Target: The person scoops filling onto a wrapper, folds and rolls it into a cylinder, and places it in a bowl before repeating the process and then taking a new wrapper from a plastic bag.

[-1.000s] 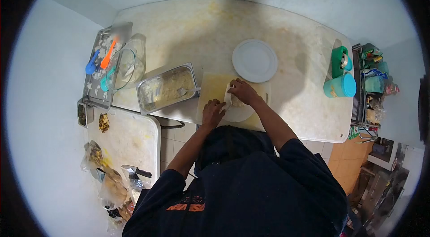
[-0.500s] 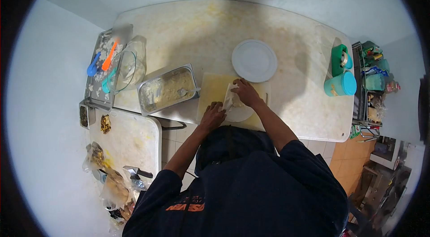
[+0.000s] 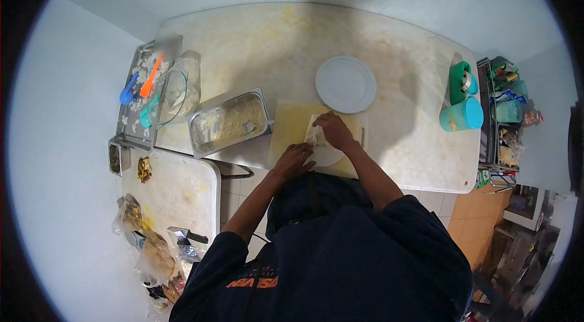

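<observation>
A pale round wrapper (image 3: 323, 150) with filling lies on a yellow cutting board (image 3: 291, 124) near the table's front edge. My right hand (image 3: 334, 130) presses a folded flap of the wrapper down over the filling. My left hand (image 3: 294, 160) rests on the wrapper's near left edge, fingers curled onto it. Left of the board stands a steel pan of pale filling (image 3: 229, 122) with a spoon (image 3: 257, 124) in it. An empty white plate (image 3: 345, 84) sits just beyond the board.
A glass bowl (image 3: 174, 94) and a metal tray with blue and orange utensils (image 3: 139, 86) stand at the left. A teal lidded container (image 3: 462, 116) and a green holder (image 3: 461, 80) are at the right. A side table (image 3: 176, 191) with bags sits lower left.
My left hand slid down and right along the wrapper's near edge. My right hand shifted slightly while folding the wrapper's flap over the filling.
</observation>
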A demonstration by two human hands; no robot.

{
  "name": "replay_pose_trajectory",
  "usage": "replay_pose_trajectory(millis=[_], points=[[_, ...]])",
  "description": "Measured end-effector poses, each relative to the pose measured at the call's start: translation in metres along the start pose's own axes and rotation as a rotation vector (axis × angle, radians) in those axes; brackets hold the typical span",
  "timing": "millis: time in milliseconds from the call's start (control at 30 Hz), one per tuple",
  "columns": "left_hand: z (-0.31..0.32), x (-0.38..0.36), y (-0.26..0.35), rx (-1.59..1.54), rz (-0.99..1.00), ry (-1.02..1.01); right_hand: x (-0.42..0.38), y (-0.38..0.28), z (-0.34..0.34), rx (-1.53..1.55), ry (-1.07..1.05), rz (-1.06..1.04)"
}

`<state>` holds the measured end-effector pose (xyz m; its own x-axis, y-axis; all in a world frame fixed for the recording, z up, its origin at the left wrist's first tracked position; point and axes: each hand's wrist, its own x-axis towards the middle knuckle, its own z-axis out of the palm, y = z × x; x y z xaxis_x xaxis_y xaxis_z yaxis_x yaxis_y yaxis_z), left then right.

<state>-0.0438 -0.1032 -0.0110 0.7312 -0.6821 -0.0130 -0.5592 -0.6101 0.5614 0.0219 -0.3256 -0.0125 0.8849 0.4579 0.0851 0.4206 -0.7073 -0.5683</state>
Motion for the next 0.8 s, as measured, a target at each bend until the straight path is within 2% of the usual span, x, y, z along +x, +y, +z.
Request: replay_pose_trajectory(millis=[67,167,267,367,467,567,667,767,800], points=[[0.003,0.004,-0.003,-0.001,-0.015,-0.028,-0.009,0.000,-0.010,0.114,0.200,0.145],[0.002,0.008,0.003,0.047,0.013,0.076,-0.036,0.020,-0.010,0.073,0.261,0.444],[-0.004,0.023,0.017,0.036,0.011,-0.007,-0.063,0.031,-0.012,0.014,0.199,0.586],[0.014,0.037,0.021,-0.094,0.093,-0.105,-0.076,0.032,-0.007,0.129,0.249,0.610],[0.038,0.052,0.029,-0.117,0.165,-0.150,-0.070,0.027,-0.004,0.102,0.228,0.658],[0.042,0.065,0.046,-0.124,0.166,-0.218,-0.061,0.016,-0.006,-0.001,0.178,0.729],[0.040,0.070,0.054,-0.030,0.165,-0.348,-0.057,0.031,0.000,0.091,0.104,0.717],[0.046,0.065,0.050,-0.048,0.193,-0.281,-0.055,0.032,0.002,-0.019,0.137,0.625],[0.053,0.064,0.048,-0.122,0.114,-0.262,-0.054,0.032,0.002,0.029,0.132,0.627]])
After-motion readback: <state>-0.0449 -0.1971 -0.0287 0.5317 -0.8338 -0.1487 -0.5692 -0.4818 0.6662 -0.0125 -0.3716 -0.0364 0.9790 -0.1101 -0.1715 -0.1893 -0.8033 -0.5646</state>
